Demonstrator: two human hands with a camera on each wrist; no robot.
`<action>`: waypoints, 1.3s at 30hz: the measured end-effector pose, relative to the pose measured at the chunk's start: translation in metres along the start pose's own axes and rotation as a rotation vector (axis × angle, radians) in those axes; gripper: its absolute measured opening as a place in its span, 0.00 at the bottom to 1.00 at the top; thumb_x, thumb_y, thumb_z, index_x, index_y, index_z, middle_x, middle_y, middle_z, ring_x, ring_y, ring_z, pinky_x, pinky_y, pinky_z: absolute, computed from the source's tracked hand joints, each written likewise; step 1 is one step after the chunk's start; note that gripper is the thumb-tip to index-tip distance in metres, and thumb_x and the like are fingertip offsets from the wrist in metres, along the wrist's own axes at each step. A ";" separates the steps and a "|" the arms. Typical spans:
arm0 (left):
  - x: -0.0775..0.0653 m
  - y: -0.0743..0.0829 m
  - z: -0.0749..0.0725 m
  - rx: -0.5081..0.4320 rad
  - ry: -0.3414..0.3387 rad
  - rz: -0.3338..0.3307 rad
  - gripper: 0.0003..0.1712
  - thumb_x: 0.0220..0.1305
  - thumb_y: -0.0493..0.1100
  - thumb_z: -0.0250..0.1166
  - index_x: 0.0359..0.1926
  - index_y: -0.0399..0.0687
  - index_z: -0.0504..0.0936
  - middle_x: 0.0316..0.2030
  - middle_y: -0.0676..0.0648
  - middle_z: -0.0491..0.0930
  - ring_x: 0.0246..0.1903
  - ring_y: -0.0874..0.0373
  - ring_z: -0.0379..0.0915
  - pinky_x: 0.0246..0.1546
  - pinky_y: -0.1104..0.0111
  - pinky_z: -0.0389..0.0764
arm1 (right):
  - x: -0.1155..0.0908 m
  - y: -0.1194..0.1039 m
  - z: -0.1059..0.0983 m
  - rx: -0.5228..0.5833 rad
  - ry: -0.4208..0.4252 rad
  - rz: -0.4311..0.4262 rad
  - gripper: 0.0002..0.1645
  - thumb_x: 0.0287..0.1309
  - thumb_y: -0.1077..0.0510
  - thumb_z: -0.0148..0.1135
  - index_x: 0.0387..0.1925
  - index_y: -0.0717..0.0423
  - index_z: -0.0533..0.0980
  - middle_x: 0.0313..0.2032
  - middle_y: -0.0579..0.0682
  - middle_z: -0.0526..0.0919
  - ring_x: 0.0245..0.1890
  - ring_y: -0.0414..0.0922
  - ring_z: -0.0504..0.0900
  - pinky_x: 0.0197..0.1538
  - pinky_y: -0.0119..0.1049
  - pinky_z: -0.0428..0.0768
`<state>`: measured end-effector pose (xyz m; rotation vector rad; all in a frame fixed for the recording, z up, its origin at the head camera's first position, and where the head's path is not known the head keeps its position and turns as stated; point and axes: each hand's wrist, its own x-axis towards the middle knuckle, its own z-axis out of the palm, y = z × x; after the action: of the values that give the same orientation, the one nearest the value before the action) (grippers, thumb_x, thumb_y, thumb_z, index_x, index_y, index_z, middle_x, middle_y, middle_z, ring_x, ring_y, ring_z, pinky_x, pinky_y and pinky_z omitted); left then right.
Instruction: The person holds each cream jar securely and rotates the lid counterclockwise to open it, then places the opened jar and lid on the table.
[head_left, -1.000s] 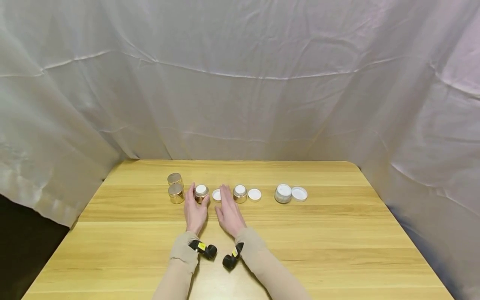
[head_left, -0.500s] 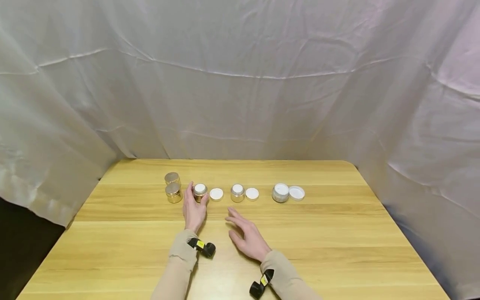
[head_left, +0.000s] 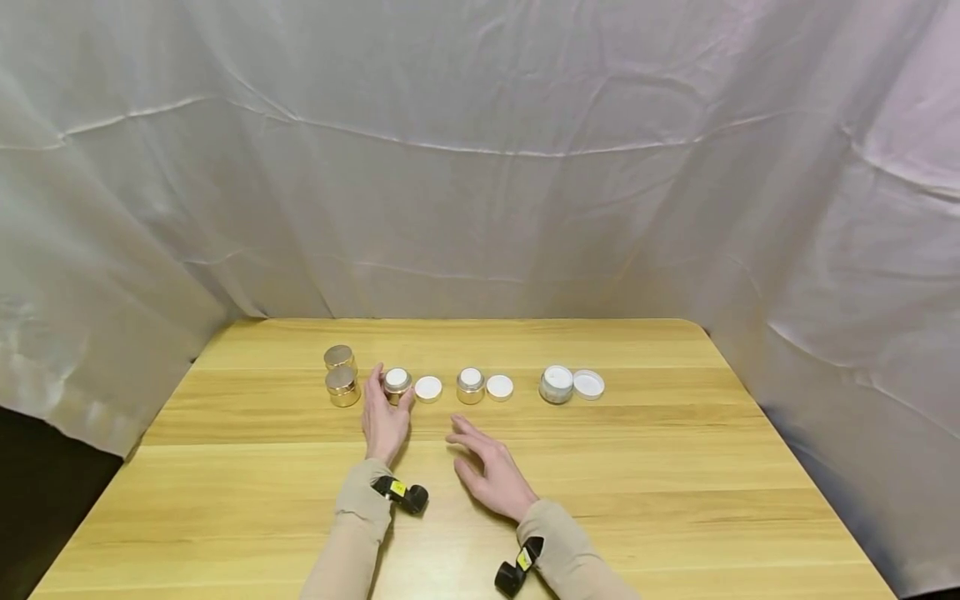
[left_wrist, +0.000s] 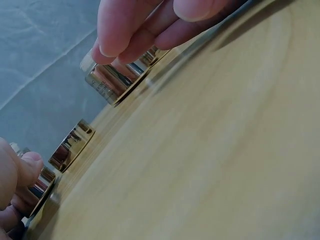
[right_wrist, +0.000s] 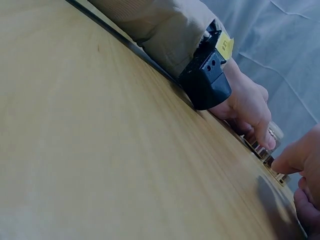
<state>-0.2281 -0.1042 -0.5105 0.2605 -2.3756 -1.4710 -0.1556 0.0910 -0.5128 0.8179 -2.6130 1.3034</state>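
My left hand (head_left: 386,421) grips a lidless gold cosmetic jar (head_left: 397,382), thumb on its right side and fingers on its left. The jar stands upright with its white top uncovered. Just right of it lies its lid (head_left: 428,388), white inside facing up. My right hand (head_left: 493,473) is held nearer to me, fingers loosely extended and holding nothing. In the left wrist view, the left thumb (left_wrist: 31,165) presses against the gold jar, while the right hand's fingers (left_wrist: 117,30) appear in front of another jar. The right wrist view shows the left hand (right_wrist: 247,102) at its jar.
Two capped gold jars (head_left: 342,386) stand at the left. To the right are another uncapped gold jar (head_left: 470,387) with a lid (head_left: 499,387), then a silvery open jar (head_left: 557,386) with a white lid (head_left: 588,384). A grey curtain (head_left: 480,208) hangs behind the wooden table (head_left: 675,467).
My right hand has drawn back from the lid, toward me and to the right, leaving the lid fully visible. The left hand keeps its grip on the jar.
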 end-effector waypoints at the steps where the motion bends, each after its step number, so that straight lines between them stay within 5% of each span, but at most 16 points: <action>1: 0.000 0.000 0.000 0.001 -0.002 -0.001 0.42 0.66 0.40 0.67 0.75 0.42 0.56 0.66 0.36 0.68 0.68 0.37 0.66 0.66 0.41 0.68 | 0.000 0.000 0.000 -0.001 0.001 -0.001 0.22 0.63 0.64 0.62 0.58 0.60 0.78 0.73 0.57 0.67 0.74 0.52 0.66 0.75 0.52 0.66; 5: 0.000 -0.001 -0.001 -0.021 -0.016 0.009 0.46 0.64 0.39 0.69 0.76 0.40 0.53 0.67 0.35 0.67 0.69 0.36 0.65 0.69 0.40 0.67 | 0.001 0.000 0.000 0.005 0.009 -0.001 0.21 0.62 0.64 0.62 0.57 0.60 0.79 0.73 0.56 0.68 0.74 0.53 0.67 0.75 0.52 0.66; 9: -0.003 -0.003 -0.003 -0.172 0.006 0.021 0.48 0.59 0.31 0.67 0.75 0.37 0.52 0.68 0.33 0.64 0.71 0.35 0.60 0.75 0.44 0.61 | 0.000 0.002 0.001 0.037 0.055 0.007 0.19 0.61 0.65 0.62 0.55 0.59 0.80 0.71 0.57 0.71 0.72 0.54 0.70 0.74 0.54 0.67; 14: -0.006 -0.004 -0.006 -0.489 0.199 -0.005 0.38 0.57 0.20 0.56 0.70 0.35 0.62 0.63 0.34 0.69 0.66 0.43 0.68 0.74 0.57 0.68 | 0.001 0.005 0.003 0.044 0.182 -0.020 0.15 0.59 0.69 0.62 0.48 0.59 0.83 0.62 0.58 0.81 0.63 0.56 0.79 0.68 0.56 0.75; 18: -0.005 -0.001 -0.009 -0.604 0.436 -0.048 0.30 0.57 0.19 0.54 0.62 0.36 0.71 0.50 0.40 0.75 0.50 0.56 0.75 0.57 0.74 0.78 | 0.002 0.006 0.003 0.034 0.237 -0.048 0.13 0.58 0.69 0.63 0.45 0.59 0.84 0.54 0.56 0.85 0.57 0.54 0.82 0.62 0.51 0.80; 21: -0.004 0.000 -0.011 -0.563 0.610 -0.069 0.27 0.56 0.21 0.59 0.58 0.39 0.74 0.43 0.47 0.74 0.44 0.57 0.72 0.49 0.76 0.74 | 0.003 0.005 0.003 0.052 0.241 -0.057 0.12 0.59 0.69 0.63 0.45 0.59 0.84 0.51 0.56 0.85 0.53 0.53 0.83 0.60 0.46 0.82; 23: -0.003 -0.001 -0.013 -0.474 0.697 -0.081 0.28 0.54 0.24 0.63 0.58 0.41 0.74 0.44 0.48 0.72 0.47 0.55 0.68 0.52 0.71 0.70 | 0.003 0.005 0.003 0.078 0.237 -0.055 0.12 0.59 0.69 0.64 0.44 0.59 0.84 0.50 0.56 0.85 0.51 0.52 0.84 0.58 0.43 0.84; 26: -0.003 -0.002 -0.013 -0.301 0.744 -0.122 0.33 0.52 0.30 0.69 0.61 0.42 0.71 0.51 0.42 0.70 0.55 0.49 0.64 0.62 0.61 0.65 | 0.002 0.005 0.004 0.105 0.247 -0.050 0.12 0.59 0.71 0.63 0.43 0.60 0.84 0.49 0.57 0.85 0.48 0.52 0.84 0.56 0.41 0.85; 31: 0.003 -0.008 -0.015 -0.083 0.697 -0.180 0.44 0.49 0.39 0.77 0.65 0.45 0.64 0.62 0.35 0.66 0.65 0.40 0.61 0.74 0.48 0.59 | -0.001 0.002 0.003 0.137 0.283 -0.021 0.11 0.58 0.74 0.62 0.41 0.64 0.83 0.46 0.58 0.85 0.42 0.53 0.84 0.49 0.40 0.88; 39: 0.020 -0.018 -0.030 0.058 0.519 -0.172 0.53 0.49 0.43 0.78 0.71 0.42 0.58 0.68 0.34 0.65 0.70 0.37 0.59 0.76 0.45 0.54 | 0.000 -0.032 -0.011 0.163 0.309 0.043 0.10 0.56 0.78 0.60 0.38 0.71 0.82 0.42 0.64 0.84 0.38 0.57 0.82 0.44 0.38 0.87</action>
<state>-0.2361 -0.1439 -0.5105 0.7760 -2.0093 -1.2153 -0.1408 0.0843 -0.4830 0.5315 -2.3200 1.5320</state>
